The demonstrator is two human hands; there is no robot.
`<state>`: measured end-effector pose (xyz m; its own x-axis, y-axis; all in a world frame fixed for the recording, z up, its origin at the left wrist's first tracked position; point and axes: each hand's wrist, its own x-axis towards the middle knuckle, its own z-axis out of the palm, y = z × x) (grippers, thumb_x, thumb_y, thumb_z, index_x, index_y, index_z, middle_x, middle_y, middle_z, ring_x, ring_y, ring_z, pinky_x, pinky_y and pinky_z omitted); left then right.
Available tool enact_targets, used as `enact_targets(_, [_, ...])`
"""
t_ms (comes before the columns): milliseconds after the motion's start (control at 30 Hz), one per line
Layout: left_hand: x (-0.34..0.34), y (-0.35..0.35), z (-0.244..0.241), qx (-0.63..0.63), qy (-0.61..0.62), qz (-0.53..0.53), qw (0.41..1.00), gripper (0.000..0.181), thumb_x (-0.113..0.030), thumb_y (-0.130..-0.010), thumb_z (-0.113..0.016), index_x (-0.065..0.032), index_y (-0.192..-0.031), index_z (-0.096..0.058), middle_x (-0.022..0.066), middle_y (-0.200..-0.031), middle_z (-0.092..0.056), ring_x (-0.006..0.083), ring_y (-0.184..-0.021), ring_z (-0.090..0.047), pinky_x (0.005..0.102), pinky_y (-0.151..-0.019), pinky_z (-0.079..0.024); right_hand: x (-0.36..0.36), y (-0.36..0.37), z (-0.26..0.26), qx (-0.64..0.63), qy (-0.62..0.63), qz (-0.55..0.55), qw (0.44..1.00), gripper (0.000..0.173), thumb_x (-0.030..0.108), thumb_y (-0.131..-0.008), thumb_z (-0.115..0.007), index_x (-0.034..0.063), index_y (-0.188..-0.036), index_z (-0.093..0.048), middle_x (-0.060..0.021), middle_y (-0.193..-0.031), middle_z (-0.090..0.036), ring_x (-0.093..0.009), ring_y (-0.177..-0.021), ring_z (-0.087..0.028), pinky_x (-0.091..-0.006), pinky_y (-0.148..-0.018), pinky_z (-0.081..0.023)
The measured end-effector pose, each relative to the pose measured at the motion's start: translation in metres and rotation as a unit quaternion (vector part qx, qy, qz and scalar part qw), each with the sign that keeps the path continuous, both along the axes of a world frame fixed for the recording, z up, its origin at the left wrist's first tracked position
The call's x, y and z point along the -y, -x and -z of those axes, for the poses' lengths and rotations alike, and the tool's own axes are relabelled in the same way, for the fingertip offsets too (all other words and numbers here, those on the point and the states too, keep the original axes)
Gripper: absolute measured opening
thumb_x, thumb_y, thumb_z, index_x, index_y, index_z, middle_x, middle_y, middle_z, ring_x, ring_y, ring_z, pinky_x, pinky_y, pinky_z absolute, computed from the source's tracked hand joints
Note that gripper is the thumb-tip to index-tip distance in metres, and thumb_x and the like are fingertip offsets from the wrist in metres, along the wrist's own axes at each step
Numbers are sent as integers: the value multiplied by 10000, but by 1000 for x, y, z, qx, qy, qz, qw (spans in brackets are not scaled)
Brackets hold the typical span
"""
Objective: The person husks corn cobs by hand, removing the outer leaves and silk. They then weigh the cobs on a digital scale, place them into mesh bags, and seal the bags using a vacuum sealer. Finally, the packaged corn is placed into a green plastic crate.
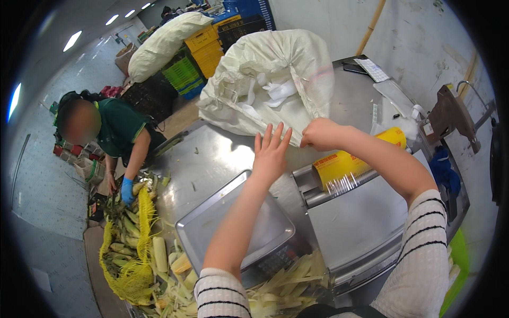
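Observation:
A large white woven sack (318,51) lies at the far side of the steel table (206,147), its mouth gaping, with white foam-like pieces (280,91) inside. My right hand (324,134) grips the sack's near edge with its fingers closed. My left hand (272,153) is spread with nothing in it, its fingertips at or just in front of the sack's rim. Below it sits a steel weighing scale's tray (234,222). Right of my left hand, a yellow roll of cling film (342,167) rests on a wrapping machine (358,222).
Left, a co-worker (123,131) with one blue glove handles corn husks beside a yellow mesh bag (147,254) of corn. Loose husks (294,282) lie near me. Stacked crates (204,47) and a full white sack (163,47) stand behind; a brown device (453,115) is at right.

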<state>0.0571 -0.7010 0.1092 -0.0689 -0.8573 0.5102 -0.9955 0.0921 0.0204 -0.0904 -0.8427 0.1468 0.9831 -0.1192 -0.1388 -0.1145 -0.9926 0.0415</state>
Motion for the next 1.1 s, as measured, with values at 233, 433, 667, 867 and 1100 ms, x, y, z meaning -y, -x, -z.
enact_targets(233, [38, 5, 28, -186, -91, 132, 969, 62, -138, -711, -618, -82, -688, -606, 88, -654, -533, 280, -675, -544, 384, -618, -432, 17, -5, -3, -65, -193, 34, 978, 226, 146, -690, -572, 115, -892, -668, -87, -736, -632, -268, -686, -609, -370, -640, -481])
enact_targets(433, [2, 40, 0, -146, -69, 179, 971, 68, -103, -686, -593, -74, -645, -547, 66, -656, -514, 264, -661, -528, 369, -624, -428, 89, -113, 20, 14, 89, 210, 973, 531, 201, -787, -550, 201, -1292, -389, -182, -1283, -411, -285, -1058, -505, -392, -805, -434])
enact_targets(667, [-18, 46, 14, -128, -60, 137, 980, 88, -116, -684, -614, -74, -674, -537, 46, -691, -510, 221, -701, -514, 324, -695, -411, 130, -166, 83, -42, 243, 309, 919, 432, 261, -897, -399, 362, -1315, -364, -130, -1442, -201, -298, -1293, -273, -501, -1033, -119])
enact_targets(867, [-14, 52, 18, -133, -75, 134, 979, 85, -117, -692, -609, -72, -689, -537, 51, -694, -511, 230, -711, -518, 330, -703, -412, 154, -120, 113, -132, 197, 266, 934, 275, 266, -791, -526, 223, -1043, -630, -89, -1055, -619, -211, -1038, -554, -510, -999, -185])
enact_targets(1100, [-22, 36, 45, -190, -124, 106, 968, 86, -97, -712, -597, -37, -723, -536, 97, -747, -535, 289, -763, -522, 365, -744, -412, 82, -105, 35, 156, -115, 73, 978, 227, 234, -705, -624, 81, -873, -633, -95, -850, -650, -219, -801, -613, -404, -832, -391])
